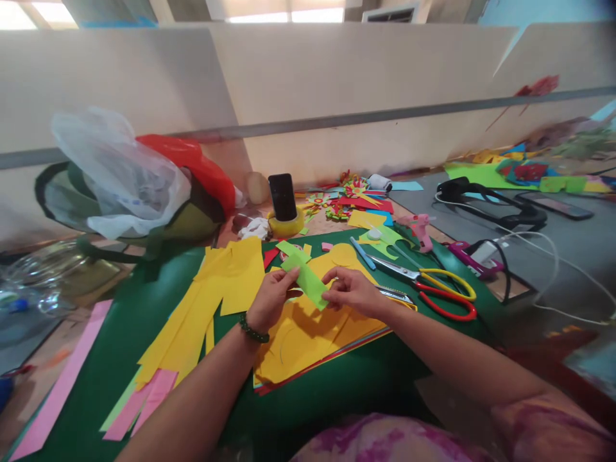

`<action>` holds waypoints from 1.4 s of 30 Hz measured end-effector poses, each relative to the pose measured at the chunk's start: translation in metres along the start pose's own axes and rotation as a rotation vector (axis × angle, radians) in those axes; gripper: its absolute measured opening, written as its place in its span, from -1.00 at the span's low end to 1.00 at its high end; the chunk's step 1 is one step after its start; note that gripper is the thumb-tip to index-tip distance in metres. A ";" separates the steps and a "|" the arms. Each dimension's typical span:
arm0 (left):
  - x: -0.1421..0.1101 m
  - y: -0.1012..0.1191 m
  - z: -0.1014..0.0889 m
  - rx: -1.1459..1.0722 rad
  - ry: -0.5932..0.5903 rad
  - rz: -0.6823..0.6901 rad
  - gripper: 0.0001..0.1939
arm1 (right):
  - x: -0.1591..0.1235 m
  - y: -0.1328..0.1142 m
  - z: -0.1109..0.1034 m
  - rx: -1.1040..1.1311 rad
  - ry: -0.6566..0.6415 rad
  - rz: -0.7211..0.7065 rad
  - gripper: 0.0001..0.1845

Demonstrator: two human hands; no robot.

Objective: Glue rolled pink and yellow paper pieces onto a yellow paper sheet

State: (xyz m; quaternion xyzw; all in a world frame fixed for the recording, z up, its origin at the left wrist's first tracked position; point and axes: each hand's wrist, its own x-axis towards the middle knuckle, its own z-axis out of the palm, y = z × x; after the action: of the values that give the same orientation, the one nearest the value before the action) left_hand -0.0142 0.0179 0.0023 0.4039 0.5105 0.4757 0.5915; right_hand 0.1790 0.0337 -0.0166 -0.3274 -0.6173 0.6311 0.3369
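Note:
Between my two hands is a strip of light green paper (pixel 310 285), held above a stack of orange-yellow sheets (pixel 308 340). My left hand (pixel 274 292) pinches the strip's left side with thumb and fingers. At the strip's lower right end, the fingertips of my right hand (pixel 353 290) are closed on it. Scissors with red and yellow handles (pixel 433 282) lie to the right of my right hand. Close by are a blue pen (pixel 362 253) and a utility knife (pixel 395 294), the latter partly hidden by my right forearm.
Yellow paper pieces (pixel 243 276) and pink strips (pixel 156 398) lie left on the green mat (pixel 89 353). Behind stand a phone (pixel 282 196) and yellow tape (pixel 287 226). A pink glue gun (pixel 419 232), white cable (pixel 553 256) and black headset (pixel 491 204) are right; a bag (pixel 202 202) is back left.

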 end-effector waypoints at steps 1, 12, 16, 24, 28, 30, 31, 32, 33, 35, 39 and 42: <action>0.000 -0.001 0.000 -0.040 0.003 -0.024 -0.48 | -0.002 0.000 0.000 -0.040 -0.027 -0.044 -0.64; -0.004 -0.003 0.005 -0.010 -0.082 -0.091 -0.50 | 0.001 0.007 -0.007 -0.631 -0.043 -0.654 -0.81; -0.005 -0.004 0.005 -0.013 -0.093 -0.083 -0.50 | 0.001 0.008 -0.007 -0.594 -0.008 -0.611 -0.74; -0.009 -0.005 0.008 0.129 -0.150 -0.031 -0.52 | 0.004 0.005 -0.005 -0.460 0.151 -0.435 -0.57; -0.011 -0.006 0.009 0.176 -0.189 -0.039 -0.52 | 0.004 0.004 -0.002 -0.450 0.196 -0.379 -0.58; -0.012 -0.005 0.009 0.164 -0.215 -0.046 -0.46 | 0.004 0.004 -0.002 -0.443 0.202 -0.355 -0.59; -0.013 -0.005 0.009 0.158 -0.235 -0.048 -0.41 | 0.004 0.004 -0.002 -0.443 0.200 -0.343 -0.60; -0.014 -0.004 0.009 0.160 -0.257 -0.048 -0.37 | 0.005 0.004 -0.001 -0.446 0.203 -0.333 -0.60; -0.014 -0.003 0.010 0.176 -0.278 -0.044 -0.35 | 0.005 0.005 -0.001 -0.453 0.209 -0.326 -0.60; -0.015 -0.001 0.011 0.245 -0.311 -0.023 -0.38 | 0.005 0.005 -0.001 -0.472 0.232 -0.316 -0.59; -0.017 0.000 0.014 0.369 -0.323 -0.003 -0.50 | 0.005 0.006 -0.001 -0.486 0.257 -0.298 -0.61; -0.016 -0.002 0.013 0.394 -0.333 0.003 -0.53 | 0.004 0.007 -0.001 -0.502 0.254 -0.289 -0.65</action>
State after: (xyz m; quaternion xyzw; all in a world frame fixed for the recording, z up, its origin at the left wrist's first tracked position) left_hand -0.0016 0.0024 0.0062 0.5848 0.4882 0.2952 0.5766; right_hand 0.1778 0.0373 -0.0231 -0.3856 -0.7467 0.3589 0.4062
